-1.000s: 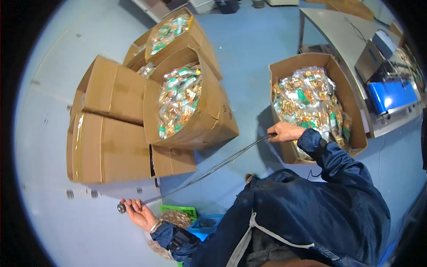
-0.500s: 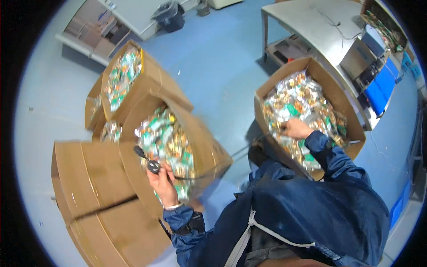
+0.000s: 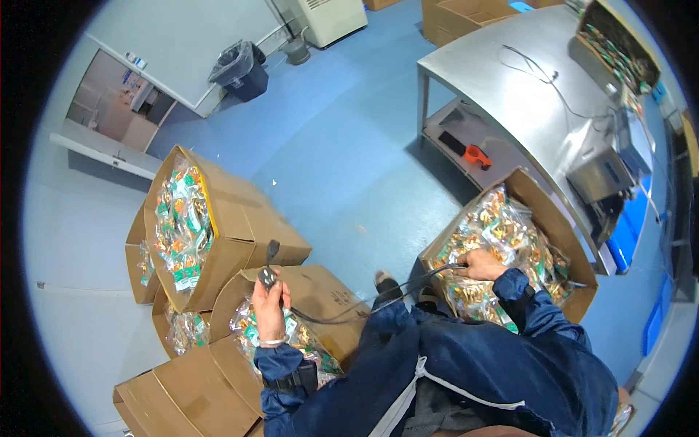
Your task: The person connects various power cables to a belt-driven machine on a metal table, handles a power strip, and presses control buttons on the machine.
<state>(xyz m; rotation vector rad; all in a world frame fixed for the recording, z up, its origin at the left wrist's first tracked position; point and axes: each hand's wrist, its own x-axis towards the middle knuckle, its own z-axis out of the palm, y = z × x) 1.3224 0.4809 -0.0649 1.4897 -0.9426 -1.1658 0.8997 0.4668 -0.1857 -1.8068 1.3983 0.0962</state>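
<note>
My left hand (image 3: 269, 315) is closed around a black plug-like end (image 3: 269, 277) of a cord, and a short dark piece sticks up beyond the fingers. From there a black cable (image 3: 342, 319) sags across the front of my body to my right hand (image 3: 483, 265). The right fingers are pinched on the cable, above a cardboard box (image 3: 574, 300) full of clear packets (image 3: 480, 298) with green and orange contents. Below my left hand lies another open box (image 3: 320, 280) of similar packets.
More packet-filled cartons (image 3: 240, 200) stand at the left, with a brown box (image 3: 189, 386) nearest me. A steel table (image 3: 502, 80) at the right carries a loose cord, a metal device (image 3: 601, 171) and a packet box (image 3: 611, 54). A black bin (image 3: 244, 73) stands far off on the blue floor.
The view has tilted up, showing more of the floor and table. Now the cable shows stretched between both hands. My left hand still grips the plug-like end, held more upright.
</note>
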